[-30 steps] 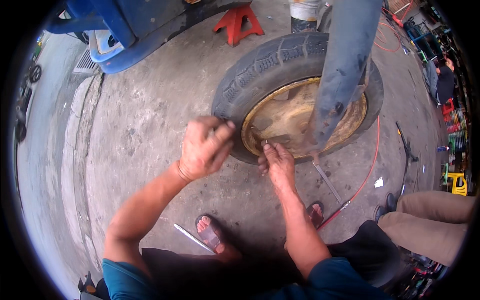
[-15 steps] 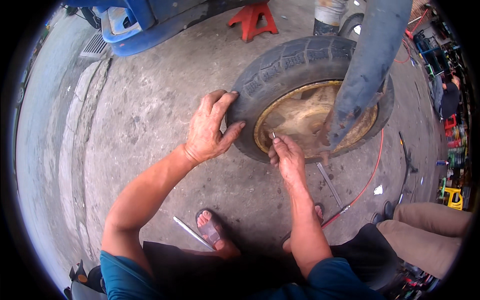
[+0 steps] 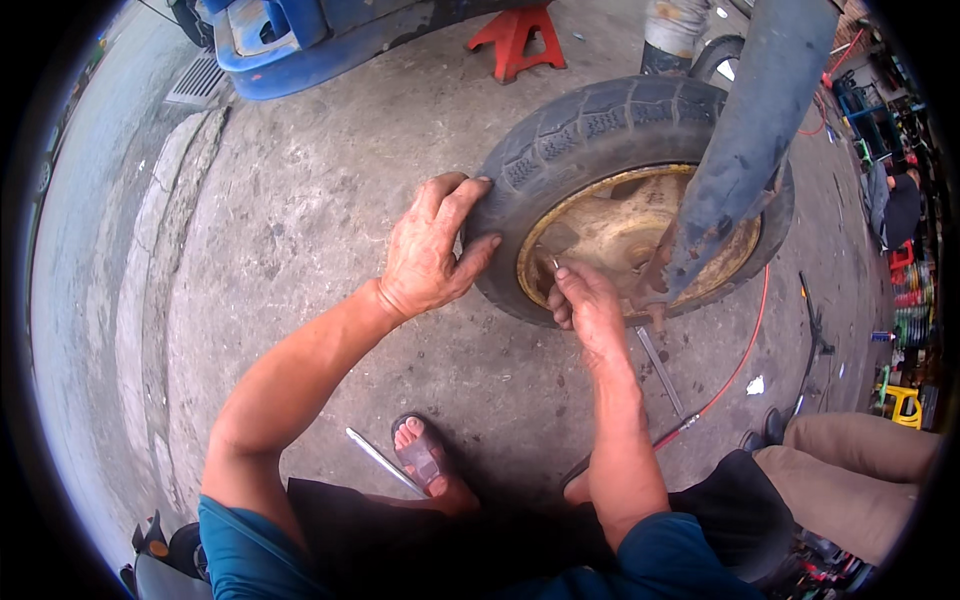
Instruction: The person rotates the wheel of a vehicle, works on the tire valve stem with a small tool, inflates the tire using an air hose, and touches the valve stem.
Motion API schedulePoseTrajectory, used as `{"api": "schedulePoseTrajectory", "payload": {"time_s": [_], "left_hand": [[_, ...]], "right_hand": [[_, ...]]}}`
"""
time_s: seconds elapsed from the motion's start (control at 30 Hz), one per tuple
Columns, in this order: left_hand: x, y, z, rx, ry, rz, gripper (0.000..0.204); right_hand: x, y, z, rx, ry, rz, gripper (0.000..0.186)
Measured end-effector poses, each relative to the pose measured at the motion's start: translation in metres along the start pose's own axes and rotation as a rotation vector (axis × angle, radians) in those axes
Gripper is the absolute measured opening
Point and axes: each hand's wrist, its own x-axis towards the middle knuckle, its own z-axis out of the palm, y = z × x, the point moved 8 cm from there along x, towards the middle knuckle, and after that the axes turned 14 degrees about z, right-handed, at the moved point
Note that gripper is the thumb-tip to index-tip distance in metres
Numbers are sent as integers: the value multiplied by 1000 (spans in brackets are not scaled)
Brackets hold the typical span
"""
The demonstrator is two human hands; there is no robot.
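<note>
While both hands work at a wheel lying flat on the ground, head view lists as follows:

Tyre (image 3: 590,125): dark, worn tread, lying on its side on concrete, upper centre-right of pic.
Rim (image 3: 600,235): yellowish, rusty, inside tyre; dished centre facing up.
Left hand (image 3: 430,250): palm down on tyre's near-left sidewall, fingers spread & curled over the tread; gripping the rubber, nothing else held.
Right hand (image 3: 590,305): at rim's near edge, fingertips pinched on a small thin metal stem (image 3: 553,264) sticking up just inside the rim; looks like a valve, too small to be sure.
Blue-grey beam (image 3: 740,130): slants down from top right, its rusty lower end over the rim's right part.
Red hose (image 3: 735,365): curves along ground right of tyre, ends w/ metal fitting near right forearm.
Metal bar (image 3: 660,370): flat on ground, just below tyre, btwn hose & right arm.
Chrome rod (image 3: 385,462): on ground beside sandalled foot (image 3: 420,455).
Red stand (image 3: 515,40): top centre, under blue vehicle (image 3: 300,35).
Other person: khaki trouser leg (image 3: 860,470), lower right, well apart from tyre.
</note>
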Motion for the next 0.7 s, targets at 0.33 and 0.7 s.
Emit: {"api": "schedulePoseTrajectory", "payload": {"time_s": [0.33, 0.7], "left_hand": [[1, -2, -2, -40, 7, -2, 57], [1, -4, -1, -25, -7, -16, 56]], "right_hand": [[1, 21, 2, 446, 118, 35, 27], [-17, -15, 4, -304, 420, -333, 21]]}}
